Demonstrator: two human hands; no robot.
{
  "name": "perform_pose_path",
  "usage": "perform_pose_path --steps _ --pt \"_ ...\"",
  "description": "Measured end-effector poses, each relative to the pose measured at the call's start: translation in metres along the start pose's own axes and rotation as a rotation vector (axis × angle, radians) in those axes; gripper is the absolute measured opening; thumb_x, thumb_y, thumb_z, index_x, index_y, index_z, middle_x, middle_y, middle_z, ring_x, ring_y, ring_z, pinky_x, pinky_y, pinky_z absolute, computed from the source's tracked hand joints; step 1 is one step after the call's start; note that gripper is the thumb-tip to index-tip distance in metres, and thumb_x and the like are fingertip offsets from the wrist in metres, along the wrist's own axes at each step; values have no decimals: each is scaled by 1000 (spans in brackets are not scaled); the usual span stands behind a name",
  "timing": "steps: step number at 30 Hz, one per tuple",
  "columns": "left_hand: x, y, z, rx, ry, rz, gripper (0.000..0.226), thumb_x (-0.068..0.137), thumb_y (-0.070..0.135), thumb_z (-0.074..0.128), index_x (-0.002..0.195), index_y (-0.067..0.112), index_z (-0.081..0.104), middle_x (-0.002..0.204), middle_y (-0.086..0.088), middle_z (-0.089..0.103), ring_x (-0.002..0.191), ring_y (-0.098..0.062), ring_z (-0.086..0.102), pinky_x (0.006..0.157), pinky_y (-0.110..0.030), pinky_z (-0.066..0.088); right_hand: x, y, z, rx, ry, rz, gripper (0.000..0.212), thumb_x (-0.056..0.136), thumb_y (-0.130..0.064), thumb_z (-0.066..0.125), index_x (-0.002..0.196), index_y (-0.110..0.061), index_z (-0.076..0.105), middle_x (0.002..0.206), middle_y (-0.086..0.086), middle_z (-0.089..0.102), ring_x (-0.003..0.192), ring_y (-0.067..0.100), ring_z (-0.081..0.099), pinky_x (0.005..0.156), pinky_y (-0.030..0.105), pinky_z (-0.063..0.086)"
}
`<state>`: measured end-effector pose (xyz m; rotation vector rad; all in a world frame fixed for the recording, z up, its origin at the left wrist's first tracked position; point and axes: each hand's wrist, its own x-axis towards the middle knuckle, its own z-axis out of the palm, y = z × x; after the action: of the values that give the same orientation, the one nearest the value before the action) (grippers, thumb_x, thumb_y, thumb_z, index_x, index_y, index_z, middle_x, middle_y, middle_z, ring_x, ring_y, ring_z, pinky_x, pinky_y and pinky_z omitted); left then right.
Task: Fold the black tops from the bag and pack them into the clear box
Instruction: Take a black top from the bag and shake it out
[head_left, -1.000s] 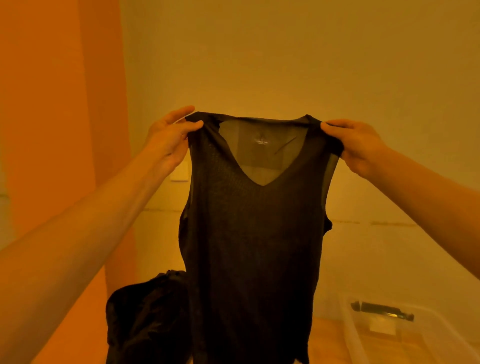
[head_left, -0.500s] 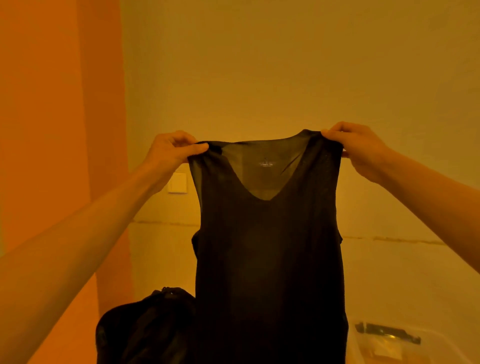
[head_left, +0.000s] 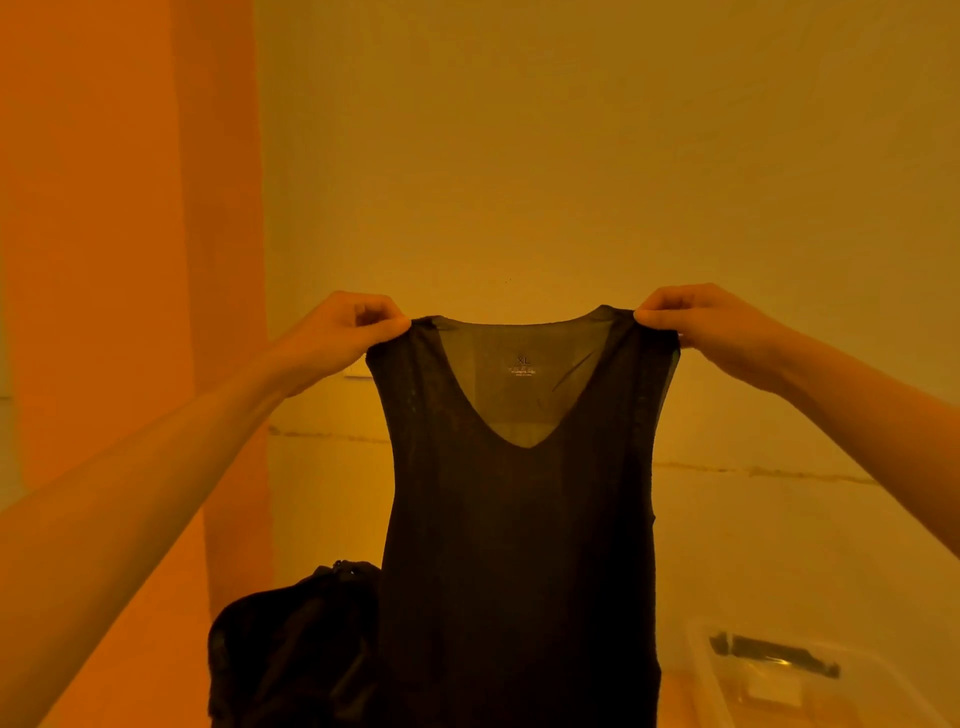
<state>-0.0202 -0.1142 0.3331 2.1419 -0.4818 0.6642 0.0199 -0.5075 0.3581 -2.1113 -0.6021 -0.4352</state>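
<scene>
Fingers (head_left: 388, 326) curled and pressed against thumbs, the left hand (head_left: 345, 332) and the right hand (head_left: 701, 325) each pinch one shoulder strap of a black top (head_left: 519, 519), holding it up at mid-frame against a plain wall (head_left: 571, 156) under amber light. The sleeveless garment hangs flat and full length, running out of the bottom edge of the frame. Its fabric is thin and finely knit, sheer enough at the single back layer to let the wall's glow through. The front neckline dips in a deep V. Inside the back neck a pale printed size label (head_left: 523, 360) reads "XL"; the smaller lines under it are too fine to read.

At lower left, partly hidden behind the top's hem, sits a dark, soft, slumped bag (head_left: 291, 649) with a crumpled opening. At lower right stands the clear box (head_left: 702, 665), rigid translucent plastic with rounded corners; a dark elongated piece (head_left: 774, 652) lies across its far end, its nature unclear. A broad orange panel (head_left: 104, 208) fills the left of the frame. Both bare forearms reach in from the lower corners.
</scene>
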Motion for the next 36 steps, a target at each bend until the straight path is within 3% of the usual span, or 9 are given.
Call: perform_pose_path --steps 3,6,10,14,20,24,27,30,36 --pt "-6 3 5 -31 80 61 21 104 23 56 88 17 68 77 9 63 73 -2 57 74 -23 43 -5 2 11 25 81 35 16 99 -19 60 87 -12 69 93 5 66 94 21 59 86 37 47" --pt "-10 7 13 104 196 125 21 105 27 53 92 15 65 82 2 64 75 -8 60 69 -22 46 -13 -2 21 48 192 30 19 99 -21 60 82 -18 68 90 2 65 90 18 58 82 36 46" --pt "-20 17 9 233 229 230 12 95 27 70 87 17 69 79 5 67 71 -8 61 62 -18 45 -32 -16 21 72 316 -70 15 99 -25 62 88 -18 69 85 -1 65 79 10 57 71 24 41" --pt "-41 42 -15 164 101 249 10 88 22 77 81 16 74 65 7 66 60 -4 56 56 -12 42 -54 -33 9 -19 221 -108 14 99 -26 63 94 -17 72 86 -2 69 79 7 60 71 24 42" --pt "-60 68 -39 -12 177 307 15 91 23 71 77 25 70 66 15 66 64 1 60 59 -11 46 -82 -65 -10 23 243 -192 13 98 -25 64 91 -18 73 81 -5 69 78 5 61 76 24 44" --pt "-62 83 -48 -227 196 353 15 83 32 73 69 33 74 69 13 68 69 -2 63 63 -16 49 -90 -76 -17 47 335 -308 12 98 -26 65 90 -21 72 78 -8 68 73 3 61 69 20 45" --pt "-52 79 -46 -283 182 309 13 83 32 73 70 29 74 71 9 69 72 -6 65 65 -18 52 -81 -72 -13 52 338 -308 10 98 -25 65 94 -19 72 81 -4 68 75 3 62 69 18 47" --pt "-36 56 -30 -254 163 216 12 84 30 74 74 24 73 71 7 70 70 -5 65 63 -16 51 -61 -45 0 49 275 -197 12 97 -27 66 95 -18 73 88 5 70 80 9 63 73 23 48" --pt "7 -64 53 -40 47 -67 15 90 31 75 85 16 74 76 4 70 69 -2 65 60 -13 49 0 81 70 -85 128 119 16 97 -28 66 97 -14 74 91 3 69 83 14 62 69 24 46"
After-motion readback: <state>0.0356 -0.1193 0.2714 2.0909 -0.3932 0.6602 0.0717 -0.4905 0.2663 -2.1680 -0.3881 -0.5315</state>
